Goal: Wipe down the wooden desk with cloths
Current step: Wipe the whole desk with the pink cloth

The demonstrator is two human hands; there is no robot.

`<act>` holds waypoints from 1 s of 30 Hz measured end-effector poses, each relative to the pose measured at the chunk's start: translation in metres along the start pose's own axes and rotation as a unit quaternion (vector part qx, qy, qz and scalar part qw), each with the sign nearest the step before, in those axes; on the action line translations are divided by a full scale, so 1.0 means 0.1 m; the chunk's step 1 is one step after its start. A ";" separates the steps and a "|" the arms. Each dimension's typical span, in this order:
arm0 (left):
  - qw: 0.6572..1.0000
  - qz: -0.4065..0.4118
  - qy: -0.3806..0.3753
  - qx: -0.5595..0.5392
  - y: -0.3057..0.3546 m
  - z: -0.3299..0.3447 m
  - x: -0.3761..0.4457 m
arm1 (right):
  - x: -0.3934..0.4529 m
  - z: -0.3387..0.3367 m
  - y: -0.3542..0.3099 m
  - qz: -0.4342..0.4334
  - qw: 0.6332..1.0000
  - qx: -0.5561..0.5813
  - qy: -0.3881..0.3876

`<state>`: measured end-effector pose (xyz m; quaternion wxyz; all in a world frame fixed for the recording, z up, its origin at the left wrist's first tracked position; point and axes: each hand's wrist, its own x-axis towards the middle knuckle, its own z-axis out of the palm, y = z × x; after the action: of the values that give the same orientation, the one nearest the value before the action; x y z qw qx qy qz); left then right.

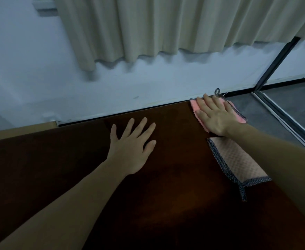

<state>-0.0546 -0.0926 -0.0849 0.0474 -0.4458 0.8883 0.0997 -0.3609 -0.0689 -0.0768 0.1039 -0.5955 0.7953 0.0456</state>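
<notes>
On desk (175, 177): right hand (213, 116), cloth (238, 116)

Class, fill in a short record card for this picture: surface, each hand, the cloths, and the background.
surface: dark wooden desk
left hand: flat on the bare desk, fingers spread, no cloth
right hand: flat, pressing the pink cloth at the desk's far right corner
second cloth: pale pink with dotted dark trim, lying under the right forearm
background: white wall, beige curtain

Under the right hand (214, 117), a pink cloth (239, 117) — dark dotted trim; dark brown desk (175, 177) under both.
</notes>
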 end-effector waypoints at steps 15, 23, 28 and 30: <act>0.999 -0.032 0.018 -0.030 -0.51 -0.23 -0.35 | -0.40 0.09 -0.97 -0.079 0.996 -0.022 -0.029; 0.998 -0.047 0.029 -0.028 -0.80 -0.05 -0.49 | -0.67 0.17 -1.16 -0.096 0.994 -0.033 -0.031; 0.998 -0.050 0.044 -0.021 -0.80 -0.04 -0.48 | -0.12 0.05 -1.17 -0.040 0.999 -0.023 -0.002; 0.998 -0.049 0.041 -0.020 -0.79 -0.04 -0.49 | -0.04 0.03 -1.18 -0.022 1.000 -0.017 -0.010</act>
<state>0.0379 -0.1010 -0.0828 0.0070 -0.4934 0.8644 0.0966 -0.2465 -0.0985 -0.0728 0.1026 -0.6140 0.7801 0.0626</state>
